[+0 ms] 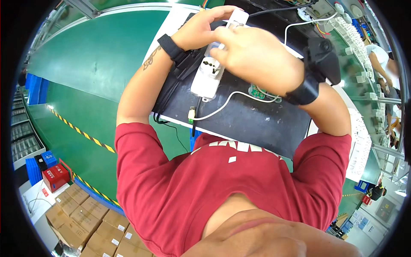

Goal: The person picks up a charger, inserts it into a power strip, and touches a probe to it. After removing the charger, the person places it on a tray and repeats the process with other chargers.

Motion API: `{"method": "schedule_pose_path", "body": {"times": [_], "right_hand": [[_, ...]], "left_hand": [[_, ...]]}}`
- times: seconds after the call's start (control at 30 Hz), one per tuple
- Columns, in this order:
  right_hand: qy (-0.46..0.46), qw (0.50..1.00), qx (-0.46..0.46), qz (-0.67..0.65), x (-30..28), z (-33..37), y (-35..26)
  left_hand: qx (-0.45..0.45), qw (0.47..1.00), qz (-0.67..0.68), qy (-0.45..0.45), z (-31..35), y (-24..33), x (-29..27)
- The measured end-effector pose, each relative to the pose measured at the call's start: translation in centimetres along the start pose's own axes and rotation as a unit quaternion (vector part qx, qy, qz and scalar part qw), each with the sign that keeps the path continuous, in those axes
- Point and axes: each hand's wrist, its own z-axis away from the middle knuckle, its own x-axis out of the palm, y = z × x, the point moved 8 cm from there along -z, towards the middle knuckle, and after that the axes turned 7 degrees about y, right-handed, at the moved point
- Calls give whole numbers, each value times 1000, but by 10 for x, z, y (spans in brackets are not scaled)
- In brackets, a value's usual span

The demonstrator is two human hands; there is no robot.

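Observation:
A white power strip (207, 81) lies lengthwise on the black mat (257, 122), its near sockets showing. At its far end is a white block (238, 18); I cannot tell if this is part of the strip or a separate piece. My left hand (199, 29) curls round the far end, fingertips on the white block. My right hand (259, 53) reaches over the strip from the right with bent fingers, slightly blurred, hiding its middle. What its fingertips pinch is hidden. A white cable (231, 97) with a small green-and-metal connector (191, 115) lies by the near end.
A green circuit board (257, 92) sits on the mat under my right wrist. Black cables (165, 96) hang at the mat's left edge. Cardboard boxes (81, 218) are stacked at lower left. White parts (357, 47) line the right side, where other people (383, 64) are.

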Motion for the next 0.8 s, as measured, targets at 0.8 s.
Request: {"method": "schedule_pose_path", "body": {"times": [0.8], "right_hand": [[244,760,384,-464,-46,74,35]], "left_hand": [[-41,997,-63,4,-4,1,-1]]}}
